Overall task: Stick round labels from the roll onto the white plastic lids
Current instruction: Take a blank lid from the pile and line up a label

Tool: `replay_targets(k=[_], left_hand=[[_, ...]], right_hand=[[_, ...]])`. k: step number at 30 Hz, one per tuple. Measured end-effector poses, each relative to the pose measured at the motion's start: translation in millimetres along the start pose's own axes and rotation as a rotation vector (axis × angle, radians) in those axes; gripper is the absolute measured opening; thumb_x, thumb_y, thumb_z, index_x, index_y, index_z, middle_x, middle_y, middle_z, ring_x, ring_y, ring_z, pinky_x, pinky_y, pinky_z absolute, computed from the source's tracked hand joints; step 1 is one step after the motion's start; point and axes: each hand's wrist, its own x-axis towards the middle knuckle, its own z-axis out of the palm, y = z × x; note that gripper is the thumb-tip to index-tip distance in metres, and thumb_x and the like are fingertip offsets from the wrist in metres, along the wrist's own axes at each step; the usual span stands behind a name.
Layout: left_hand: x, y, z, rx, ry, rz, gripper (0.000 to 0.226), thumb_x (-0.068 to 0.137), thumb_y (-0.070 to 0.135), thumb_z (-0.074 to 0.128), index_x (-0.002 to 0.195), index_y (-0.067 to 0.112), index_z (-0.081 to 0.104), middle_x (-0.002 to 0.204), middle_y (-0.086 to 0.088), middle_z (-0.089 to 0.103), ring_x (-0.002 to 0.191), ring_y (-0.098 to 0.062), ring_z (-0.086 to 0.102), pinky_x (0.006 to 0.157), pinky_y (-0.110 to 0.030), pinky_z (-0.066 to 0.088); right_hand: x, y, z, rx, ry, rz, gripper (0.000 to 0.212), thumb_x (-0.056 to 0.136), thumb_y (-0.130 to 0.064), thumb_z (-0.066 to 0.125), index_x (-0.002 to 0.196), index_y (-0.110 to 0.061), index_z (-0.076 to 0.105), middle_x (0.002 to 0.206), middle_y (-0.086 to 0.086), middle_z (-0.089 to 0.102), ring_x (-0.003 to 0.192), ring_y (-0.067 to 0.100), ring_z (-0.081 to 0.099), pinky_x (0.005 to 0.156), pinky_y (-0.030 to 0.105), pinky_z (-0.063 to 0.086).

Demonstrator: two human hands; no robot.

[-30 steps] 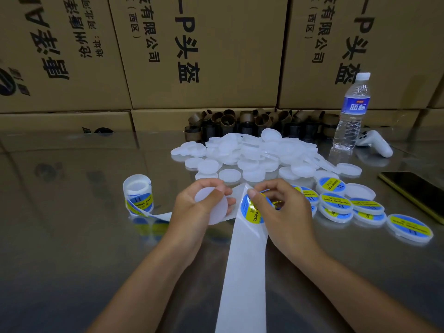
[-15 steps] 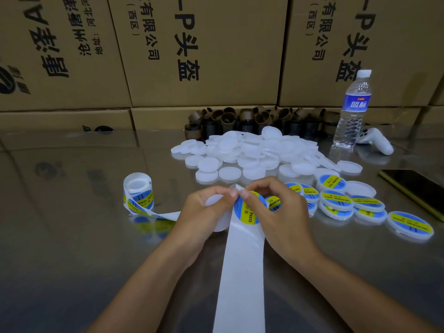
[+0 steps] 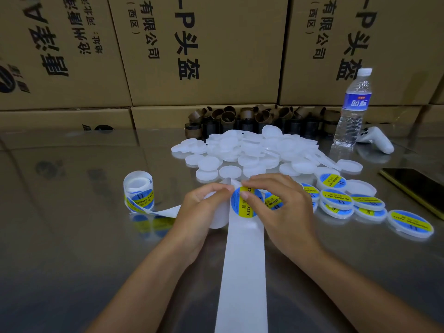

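Head view: two hands meet over a round label at the middle of the tabletop.

The left hand curls round a white lid, its thumb tip touching the top of the backing strip, which runs to the near edge of the tabletop. The right hand pinches the blue-and-yellow round label, thumb on its face, forefinger arched over its upper rim; the label sits at the strip's far end, just beside the held lid. The roll stands upright toward the left, joined to the hands by the strip. A pile of plain lids lies beyond the hands; labelled lids cluster toward the right edge. Brown cardboard cores, a water bottle and a white controller sit by the far edge, against the cartons. A phone lies at the right edge.
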Motion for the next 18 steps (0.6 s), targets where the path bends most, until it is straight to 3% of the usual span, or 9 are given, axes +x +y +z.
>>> replay_targets(k=[3, 7, 10, 12, 14, 18], left_hand=[[0.5, -1.4, 0.0, -0.011, 0.012, -0.008, 0.014, 0.088, 0.018, 0.062, 0.079, 0.016, 0.073, 0.089, -0.011, 0.07, 0.087, -0.021, 0.062, 0.085, -0.037, 0.044], [2.5, -3.3, -0.1, -0.022, 0.048, -0.033, 0.013, 0.088, 0.014, 0.061, 0.084, 0.009, 0.071, 0.09, -0.018, 0.07, 0.087, -0.026, 0.063, 0.09, -0.042, 0.047], [4.3, -4.1, -1.4, -0.027, 0.088, -0.051, 0.013, 0.089, 0.016, 0.061, 0.086, 0.008, 0.071, 0.09, -0.018, 0.069, 0.088, -0.028, 0.063, 0.098, -0.047, 0.046], [5.0, -4.5, -1.7, -0.014, 0.108, -0.055, 0.015, 0.09, 0.019, 0.061, 0.09, 0.008, 0.071, 0.099, -0.017, 0.07, 0.099, -0.031, 0.065, 0.102, -0.048, 0.043], [5.0, -4.9, -1.7, -0.003, 0.142, -0.062, 0.014, 0.09, 0.021, 0.063, 0.092, 0.011, 0.072, 0.103, -0.015, 0.072, 0.103, -0.032, 0.065, 0.1, -0.046, 0.047], [3.4, -6.1, -0.2, 0.006, 0.178, -0.042, 0.01, 0.089, 0.02, 0.066, 0.087, 0.012, 0.072, 0.093, -0.012, 0.074, 0.083, -0.022, 0.067, 0.082, -0.035, 0.053]], right_hand=[[0.2, -0.1, -0.7, -0.025, -0.009, -0.05, 0.011, 0.075, -0.015, 0.075, 0.086, -0.017, 0.076, 0.091, -0.006, 0.069, 0.091, 0.015, 0.063, 0.084, 0.04, 0.048], [-0.5, 0.3, -1.4, 0.019, -0.113, -0.012, 0.016, 0.076, -0.003, 0.073, 0.083, -0.018, 0.074, 0.094, -0.013, 0.057, 0.095, 0.007, 0.055, 0.084, 0.013, 0.039], [-1.1, -3.3, -1.4, 0.084, -0.178, 0.068, 0.032, 0.076, 0.006, 0.066, 0.075, -0.026, 0.069, 0.101, -0.014, 0.054, 0.101, 0.0, 0.052, 0.083, 0.004, 0.032], [-0.6, -7.6, -2.0, 0.164, -0.196, 0.126, 0.034, 0.075, 0.001, 0.062, 0.068, -0.033, 0.062, 0.105, -0.012, 0.054, 0.101, -0.004, 0.051, 0.081, 0.002, 0.032], [1.2, -11.0, -2.3, 0.281, -0.201, 0.202, 0.02, 0.072, -0.013, 0.057, 0.064, -0.03, 0.06, 0.106, -0.008, 0.056, 0.1, -0.007, 0.051, 0.081, 0.004, 0.034], [6.0, -11.1, -3.8, 0.614, -0.095, 0.352, 0.02, 0.075, -0.022, 0.051, 0.057, -0.016, 0.06, 0.091, 0.003, 0.057, 0.09, 0.002, 0.057, 0.078, 0.014, 0.043]])
